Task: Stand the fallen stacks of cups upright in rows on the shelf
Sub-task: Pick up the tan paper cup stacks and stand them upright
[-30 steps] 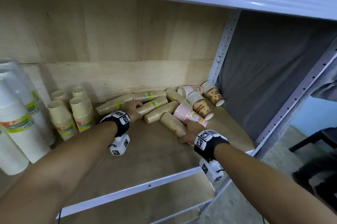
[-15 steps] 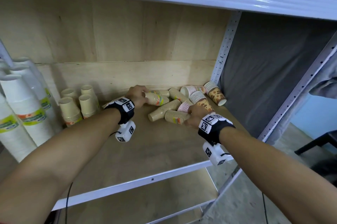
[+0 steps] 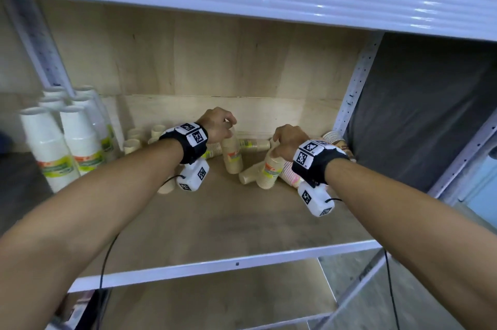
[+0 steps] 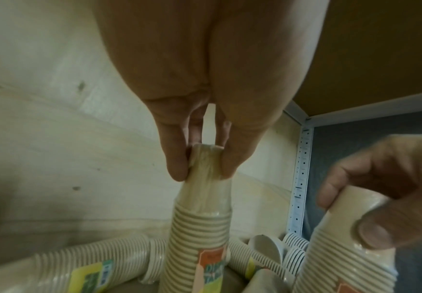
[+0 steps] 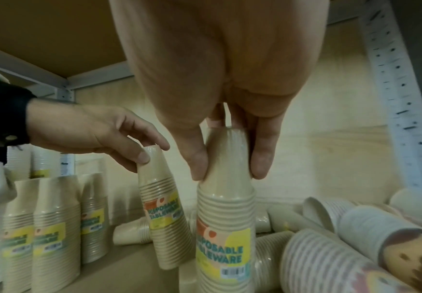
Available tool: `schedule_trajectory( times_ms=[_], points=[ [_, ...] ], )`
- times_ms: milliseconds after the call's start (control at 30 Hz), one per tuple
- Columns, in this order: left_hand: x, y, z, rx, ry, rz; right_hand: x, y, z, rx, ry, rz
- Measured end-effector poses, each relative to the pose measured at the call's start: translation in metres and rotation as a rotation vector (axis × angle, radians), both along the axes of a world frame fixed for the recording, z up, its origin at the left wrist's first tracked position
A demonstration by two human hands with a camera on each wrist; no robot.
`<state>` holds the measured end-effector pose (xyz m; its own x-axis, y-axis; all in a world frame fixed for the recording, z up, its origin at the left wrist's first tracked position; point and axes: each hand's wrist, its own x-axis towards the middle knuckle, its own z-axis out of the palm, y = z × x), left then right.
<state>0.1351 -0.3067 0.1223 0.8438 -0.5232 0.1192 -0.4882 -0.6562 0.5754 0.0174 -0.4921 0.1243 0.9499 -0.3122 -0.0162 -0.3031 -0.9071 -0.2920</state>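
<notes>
Each hand holds a wrapped stack of beige cups, rims down, by its top. My left hand [image 3: 219, 125] [image 4: 202, 164] pinches the top of one beige stack [image 3: 231, 156] [image 4: 197, 237] [image 5: 163, 222], which stands nearly upright on the wooden shelf [image 3: 215, 222]. My right hand [image 3: 285, 141] [image 5: 226, 158] grips the top of a second beige stack [image 3: 270, 171] [image 5: 225, 237], tilted slightly. Around them lie several fallen stacks [image 3: 252, 144] [image 5: 335, 263], some beige, some with pink stripes or a brown print.
Upright beige stacks [image 3: 131, 145] [image 5: 54, 237] stand in rows at the back left. Tall white cup stacks [image 3: 78, 136] fill the far left. A perforated white post [image 3: 355, 85] and grey panel bound the right. The white front rail [image 3: 242, 262] edges the shelf.
Both hands have lifted their stacks from lying to nearly upright. The head view has moved closer and higher.
</notes>
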Motion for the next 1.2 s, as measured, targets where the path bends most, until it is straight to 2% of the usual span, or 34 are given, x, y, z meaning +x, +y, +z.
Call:
schedule_trajectory(
  times_ms=[300, 500, 867, 1200],
  points=[
    [-0.015, 0.038, 0.006, 0.183, -0.036, 0.005, 0.027, 0.054, 0.008, -0.016, 0.018, 0.172],
    [-0.025, 0.054, 0.000, 0.292, -0.027, 0.005, 0.040, 0.080, -0.003, -0.015, 0.036, 0.228],
    [-0.030, 0.063, -0.009, 0.237, 0.004, 0.033, 0.049, 0.099, -0.013, -0.031, 0.035, 0.333],
    [-0.030, 0.056, -0.006, 0.193, 0.011, 0.036, 0.055, 0.091, -0.015, -0.006, 0.007, 0.343]
  ],
)
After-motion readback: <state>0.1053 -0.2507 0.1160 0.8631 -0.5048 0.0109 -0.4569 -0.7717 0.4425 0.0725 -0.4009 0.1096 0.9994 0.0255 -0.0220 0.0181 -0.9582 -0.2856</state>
